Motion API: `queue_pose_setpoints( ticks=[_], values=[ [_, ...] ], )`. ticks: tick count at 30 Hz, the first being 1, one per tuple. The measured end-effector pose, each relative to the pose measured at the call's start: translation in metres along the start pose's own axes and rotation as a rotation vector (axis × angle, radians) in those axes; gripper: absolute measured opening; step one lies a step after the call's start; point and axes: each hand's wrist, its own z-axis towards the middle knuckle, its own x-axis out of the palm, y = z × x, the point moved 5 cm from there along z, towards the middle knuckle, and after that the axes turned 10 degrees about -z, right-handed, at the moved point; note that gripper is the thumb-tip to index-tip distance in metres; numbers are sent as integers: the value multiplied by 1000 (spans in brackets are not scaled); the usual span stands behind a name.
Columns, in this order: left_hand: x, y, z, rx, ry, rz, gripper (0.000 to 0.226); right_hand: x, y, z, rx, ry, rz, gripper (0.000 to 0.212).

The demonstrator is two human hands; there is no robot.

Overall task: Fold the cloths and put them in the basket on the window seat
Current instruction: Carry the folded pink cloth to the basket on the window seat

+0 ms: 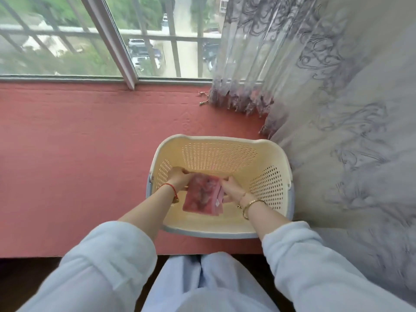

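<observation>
A cream perforated plastic basket (216, 152) with a pale blue rim stands on the red window seat (78, 154). Inside it lies a folded pink patterned cloth (201, 197). Both my hands reach down into the basket. My left hand (179, 177) grips the cloth's upper left edge. My right hand (233, 188) holds its right edge, where several folded layers show. The cloth rests at or just above the basket floor; I cannot tell which.
A grey embroidered curtain (337, 131) hangs at the right, touching the basket's right side. The window frame (126, 64) runs along the back of the seat. My knees in pale blue trousers (202, 282) are at the seat's front edge.
</observation>
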Motion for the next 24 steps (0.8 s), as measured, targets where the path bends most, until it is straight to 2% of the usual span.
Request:
queue_pose_setpoints(
  ticks=[7,10,14,19,21,24],
  values=[
    [7,38,56,-7,-66,261,28,39,-16,46,116,39,106,15],
    [14,49,73,-17,-78,328,30,49,-20,68,157,27,76,26],
    [20,59,89,-16,-74,415,29,50,-28,89,195,-30,20,17],
    [24,56,85,-48,-75,554,33,38,-24,92,169,-130,-19,38],
    [23,52,78,-54,-53,577,37,26,-22,88,177,-181,-41,39],
    [20,40,64,-58,4,509,41,11,-15,75,225,-138,-10,33]
  ],
)
